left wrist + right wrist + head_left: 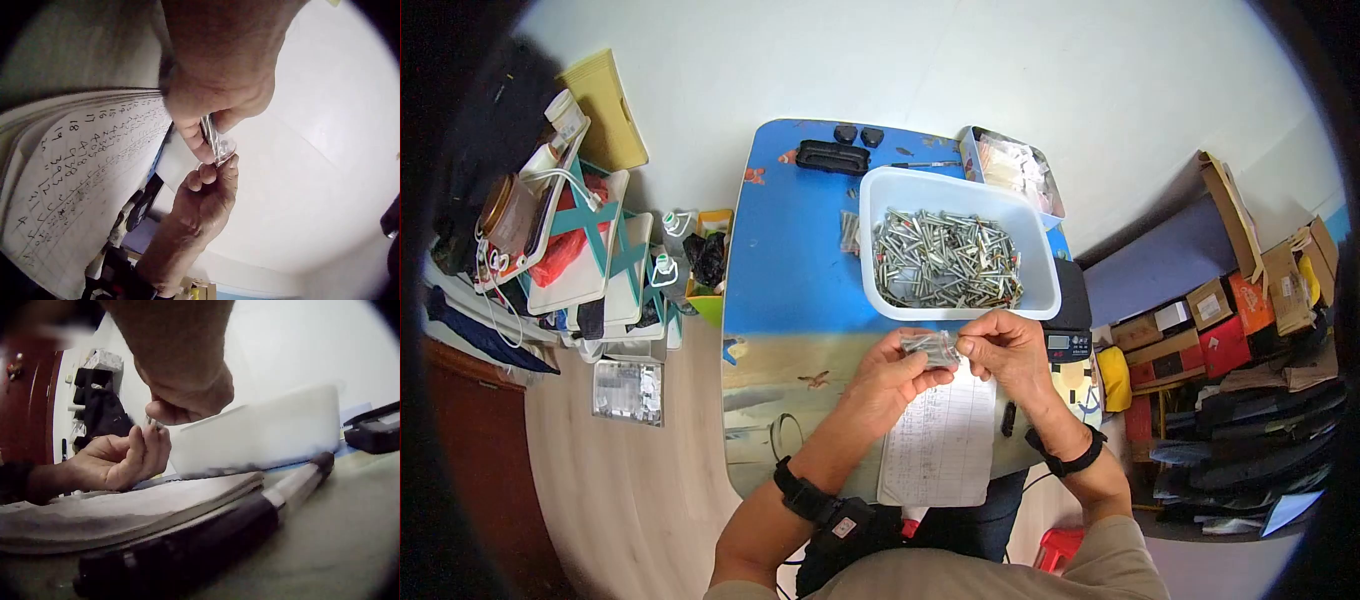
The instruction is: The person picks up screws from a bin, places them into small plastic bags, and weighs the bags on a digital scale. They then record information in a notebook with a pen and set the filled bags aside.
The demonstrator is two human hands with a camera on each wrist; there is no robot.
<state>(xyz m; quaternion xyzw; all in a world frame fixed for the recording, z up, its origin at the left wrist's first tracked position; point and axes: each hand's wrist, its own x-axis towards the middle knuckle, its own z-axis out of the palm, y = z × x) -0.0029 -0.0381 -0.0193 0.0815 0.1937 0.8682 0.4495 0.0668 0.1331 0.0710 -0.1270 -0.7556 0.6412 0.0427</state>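
Observation:
A small clear plastic bag [930,347] with metal bolts inside is held up over the front of the table. My left hand [884,384] grips it from the left, thumb on top. At the bag's right end, my right hand [1012,362] pinches the plastic between thumb and fingertips. From the left wrist view, the bag [215,142] shows shiny bolts and a crinkled plastic end between both hands. Fingers hide most of it in the right wrist view. Just beyond the hands stands a white tub [1040,265] holding a heap of loose bolts [945,258].
Below the hands lies a notebook [940,450] with handwritten numbers, a black marker pen [1008,418] beside it. A digital scale [1070,343] sits right of the tub, another bag of bolts [850,232] left of it. Behind are a black tray [832,157] and an open box [1015,170].

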